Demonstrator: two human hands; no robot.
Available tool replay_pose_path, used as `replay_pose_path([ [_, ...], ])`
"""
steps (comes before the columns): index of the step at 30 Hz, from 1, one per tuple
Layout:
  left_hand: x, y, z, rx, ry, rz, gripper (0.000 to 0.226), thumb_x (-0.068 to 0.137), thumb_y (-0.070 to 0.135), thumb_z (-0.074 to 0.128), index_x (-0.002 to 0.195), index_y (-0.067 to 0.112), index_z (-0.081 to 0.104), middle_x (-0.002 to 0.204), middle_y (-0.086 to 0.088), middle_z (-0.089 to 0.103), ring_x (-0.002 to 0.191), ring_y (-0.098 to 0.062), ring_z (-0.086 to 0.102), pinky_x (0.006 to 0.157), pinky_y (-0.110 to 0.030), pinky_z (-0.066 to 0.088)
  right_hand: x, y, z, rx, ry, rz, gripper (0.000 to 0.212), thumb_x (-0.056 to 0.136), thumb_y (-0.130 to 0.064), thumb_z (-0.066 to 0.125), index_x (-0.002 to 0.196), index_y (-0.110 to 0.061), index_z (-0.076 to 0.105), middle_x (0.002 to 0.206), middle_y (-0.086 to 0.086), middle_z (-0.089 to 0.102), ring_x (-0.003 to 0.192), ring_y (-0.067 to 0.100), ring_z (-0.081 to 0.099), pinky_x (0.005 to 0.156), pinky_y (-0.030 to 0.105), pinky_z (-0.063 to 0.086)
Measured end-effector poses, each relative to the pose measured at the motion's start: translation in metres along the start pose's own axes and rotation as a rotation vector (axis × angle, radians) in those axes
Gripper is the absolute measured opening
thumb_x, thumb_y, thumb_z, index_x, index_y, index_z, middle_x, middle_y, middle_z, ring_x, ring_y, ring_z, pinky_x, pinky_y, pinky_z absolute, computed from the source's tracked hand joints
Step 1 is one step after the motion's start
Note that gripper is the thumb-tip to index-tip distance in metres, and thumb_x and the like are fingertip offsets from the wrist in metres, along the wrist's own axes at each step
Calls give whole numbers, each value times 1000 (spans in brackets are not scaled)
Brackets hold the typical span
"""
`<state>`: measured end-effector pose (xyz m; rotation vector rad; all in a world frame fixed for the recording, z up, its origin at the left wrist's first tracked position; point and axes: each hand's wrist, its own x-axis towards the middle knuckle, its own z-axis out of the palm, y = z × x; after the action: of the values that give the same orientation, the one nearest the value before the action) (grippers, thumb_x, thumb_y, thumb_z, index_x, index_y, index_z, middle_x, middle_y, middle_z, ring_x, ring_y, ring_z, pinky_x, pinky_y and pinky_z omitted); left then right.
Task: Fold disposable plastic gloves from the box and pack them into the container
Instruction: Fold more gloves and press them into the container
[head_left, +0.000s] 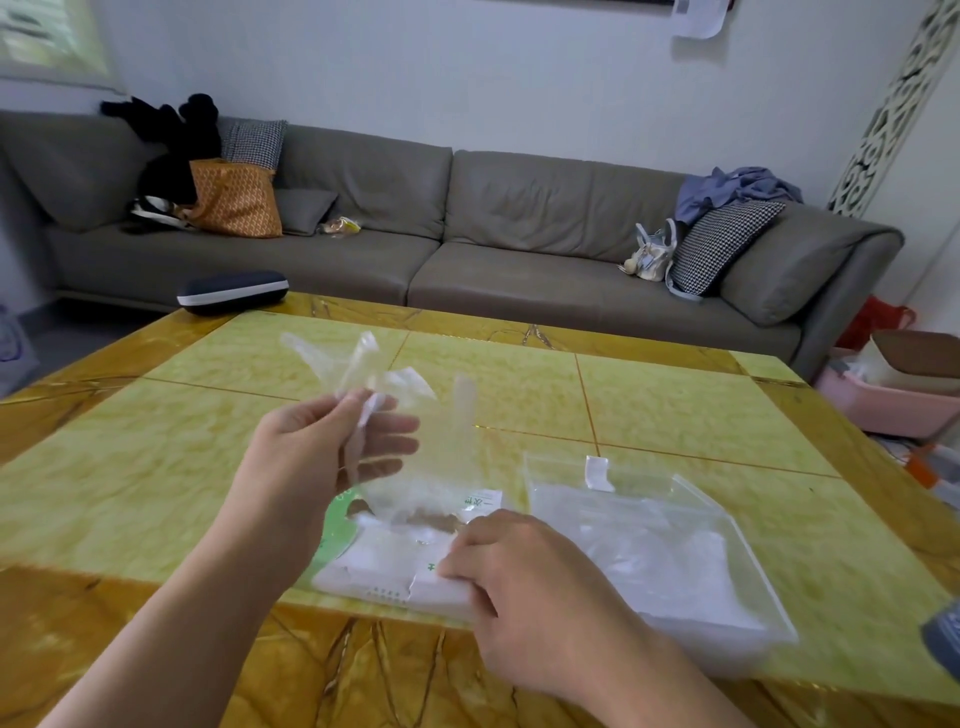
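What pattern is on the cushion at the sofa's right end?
The cushion has a black-and-white houndstooth check, seen in the head view.

A long grey sofa stands against the white wall behind the yellow marble table.

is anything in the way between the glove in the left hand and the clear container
Nothing visible blocks it. The left hand holds the glove above the box, which the right hand steadies. The container lies open-topped just right of the box.
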<state>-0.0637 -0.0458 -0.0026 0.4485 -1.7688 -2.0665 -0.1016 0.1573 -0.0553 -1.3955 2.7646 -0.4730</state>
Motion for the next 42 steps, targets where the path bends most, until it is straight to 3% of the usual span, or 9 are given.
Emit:
replay_pose_path([
  [8,-4,4,9,-494,-84,-189,26,108,18,38,96,12,61,112,-22,75,96,-34,76,67,-38,64,-5,-6,-17,301,396,198,21,92,-5,52,91,-23,64,102,-14,64,92,0,60,77,20,50],
  [10,-6,4,12,-593,-116,-204,26,108,20,37,102,11,60,115,-24,73,95,-35,76,70,-41,65,-7,-6,-28,598,576,312,9,90,-24,59,97,-28,64,101,-13,69,101,1,65,82,19,51],
  [13,-14,2,23,-628,-165,-215,38,108,19,35,105,1,68,114,-26,73,92,-37,76,73,-44,65,-6,2,-41,1165,444,443,53,82,-61,71,125,-35,57,121,-14,72,113,4,68,99,28,48],
  [18,-24,-4,35,-624,-338,-264,59,99,40,42,121,-7,70,128,-29,66,114,-42,69,96,-54,57,-7,4,-53,1274,529,483,5,95,-6,72,96,-1,71,81,18,74,66,30,71,62,38,59],
  [22,-30,-8,37,-530,-457,-212,92,86,80,46,124,1,71,132,-26,65,125,-42,63,108,-56,44,-12,12,-55,1137,665,486,7,98,-1,66,92,2,66,76,21,69,56,29,64,53,36,55],
  [25,-37,-17,52,-2,-327,-100,49,81,40,83,110,1,76,107,-21,76,98,-33,76,91,-47,59,-16,15,-54,1060,641,434,9,99,-2,65,90,-1,66,73,18,69,57,27,66,54,34,56],
  [29,-37,-25,52,49,-67,-126,13,96,-6,61,103,-6,71,92,-19,78,82,-30,78,71,-33,63,-21,21,-57,974,670,429,11,99,-4,66,88,-4,68,70,10,69,56,22,64,52,36,59],
  [35,-32,-17,51,-259,-47,-208,17,97,0,58,104,-14,65,98,-30,74,87,-41,75,76,-44,64,-27,35,-63,1001,673,485,10,99,-3,66,89,-1,68,69,6,70,54,18,62,50,34,55],
  [42,-42,-23,60,-97,-107,-34,19,95,-1,64,112,2,72,96,-21,78,85,-33,77,73,-29,64,-33,44,-77,1340,523,657,23,94,-18,77,102,3,71,88,19,77,67,29,71,61,40,62],
])
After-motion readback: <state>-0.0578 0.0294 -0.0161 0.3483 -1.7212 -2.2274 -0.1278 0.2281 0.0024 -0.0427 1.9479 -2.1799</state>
